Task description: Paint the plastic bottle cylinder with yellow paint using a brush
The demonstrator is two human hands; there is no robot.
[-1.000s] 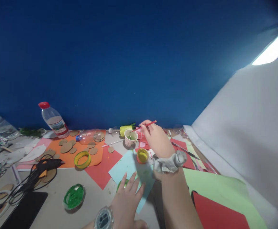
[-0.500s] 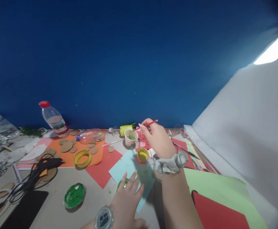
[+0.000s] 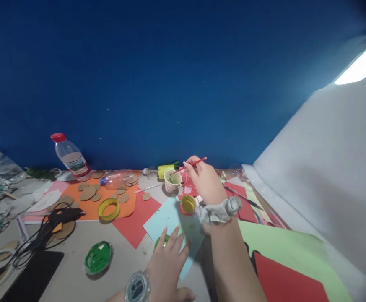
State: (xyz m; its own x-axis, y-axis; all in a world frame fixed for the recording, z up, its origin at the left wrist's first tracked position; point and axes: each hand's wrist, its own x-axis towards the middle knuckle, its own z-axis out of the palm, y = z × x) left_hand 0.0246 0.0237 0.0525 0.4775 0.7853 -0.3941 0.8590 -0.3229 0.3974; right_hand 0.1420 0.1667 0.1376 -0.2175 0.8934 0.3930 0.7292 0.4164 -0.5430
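Note:
My right hand (image 3: 206, 178) pinches a red paintbrush (image 3: 198, 162), its lower end dipping into a paper cup (image 3: 172, 187) of greenish water. Fingers spread, my left hand (image 3: 167, 264) lies low over the table and partly covers a green round object (image 3: 161, 242) whose kind is hidden. Under its fingertips is a light blue sheet of paper (image 3: 157, 222) with green specks. A small tub of yellow paint (image 3: 188, 204) stands between the cup and my left hand. To the left sits a dish of green paint (image 3: 97, 258).
A yellow ring (image 3: 109, 209) and cardboard discs (image 3: 87, 193) lie on orange paper. Behind them stands a red-capped bottle (image 3: 72, 157). Black cables (image 3: 49, 222) and a black phone (image 3: 32, 277) are at left. Red card (image 3: 289, 277) and green paper (image 3: 283, 241) lie at right, below a blue wall.
My right wrist and forearm have shifted slightly left, and the brush has moved a little with the hand. My left hand stays in place.

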